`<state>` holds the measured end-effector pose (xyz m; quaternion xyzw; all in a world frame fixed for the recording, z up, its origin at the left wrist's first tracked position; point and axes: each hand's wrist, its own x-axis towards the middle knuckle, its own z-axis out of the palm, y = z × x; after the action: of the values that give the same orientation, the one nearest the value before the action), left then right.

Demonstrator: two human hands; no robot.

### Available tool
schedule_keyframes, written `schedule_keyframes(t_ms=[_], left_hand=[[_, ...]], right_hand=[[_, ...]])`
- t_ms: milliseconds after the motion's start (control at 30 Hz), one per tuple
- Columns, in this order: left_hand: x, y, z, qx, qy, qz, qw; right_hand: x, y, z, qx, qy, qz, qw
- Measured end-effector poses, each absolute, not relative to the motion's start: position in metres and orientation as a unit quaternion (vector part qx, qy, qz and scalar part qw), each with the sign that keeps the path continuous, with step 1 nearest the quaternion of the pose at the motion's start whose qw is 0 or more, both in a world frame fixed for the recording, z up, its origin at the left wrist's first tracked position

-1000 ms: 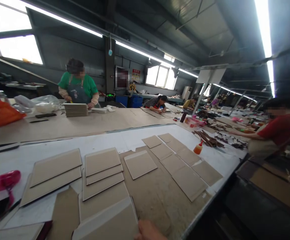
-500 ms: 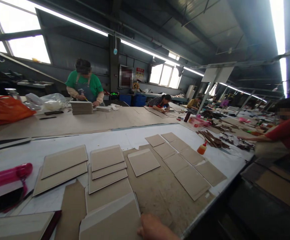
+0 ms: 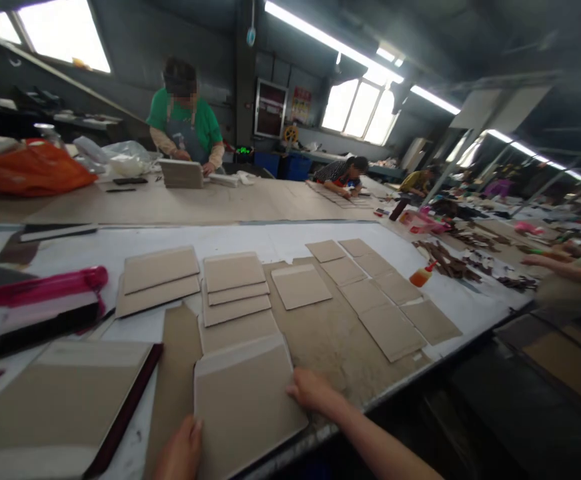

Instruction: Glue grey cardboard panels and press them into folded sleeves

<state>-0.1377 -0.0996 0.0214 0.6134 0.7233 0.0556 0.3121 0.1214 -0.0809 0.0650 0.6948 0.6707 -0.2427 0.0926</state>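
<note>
A beige rectangular panel [image 3: 247, 407] with a paler strip along its far end lies at the table's near edge. My right hand [image 3: 313, 390] holds its right edge, fingers curled in against the side. At the opposite edge, my left hand [image 3: 183, 447] grips with the thumb on top; its lower part runs out of view. Just beyond, overlapping beige panels [image 3: 237, 287] form a stepped row. One single panel [image 3: 301, 287] rests on the brown sheet [image 3: 315, 340]. To the left sits a larger panel [image 3: 60, 393] with a dark maroon edge.
Several flat beige pieces [image 3: 363, 293] and an orange glue bottle [image 3: 421, 275] lie to the right. A pink tube-shaped item [image 3: 50, 285] and a black brush-like thing [image 3: 45, 330] are at left. Across the table a person in green [image 3: 185, 120] handles a stack [image 3: 183, 175].
My left hand has come into view at the panel's left edge. My right hand remains at the right edge. The view has tilted down, showing more of the near table.
</note>
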Motion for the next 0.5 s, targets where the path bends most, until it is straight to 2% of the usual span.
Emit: schedule_keyframes(t_ms=[200,500], left_hand=[[-0.132,-0.099,0.037,0.596,0.741,-0.006,0.309],[-0.133,-0.100,0.036,0.597,0.739,-0.019,0.312]], right_hand=[[0.127,-0.075,0.048,0.662,0.687,-0.269,0.135],[0.129,-0.074,0.047,0.660,0.686,-0.265,0.155]])
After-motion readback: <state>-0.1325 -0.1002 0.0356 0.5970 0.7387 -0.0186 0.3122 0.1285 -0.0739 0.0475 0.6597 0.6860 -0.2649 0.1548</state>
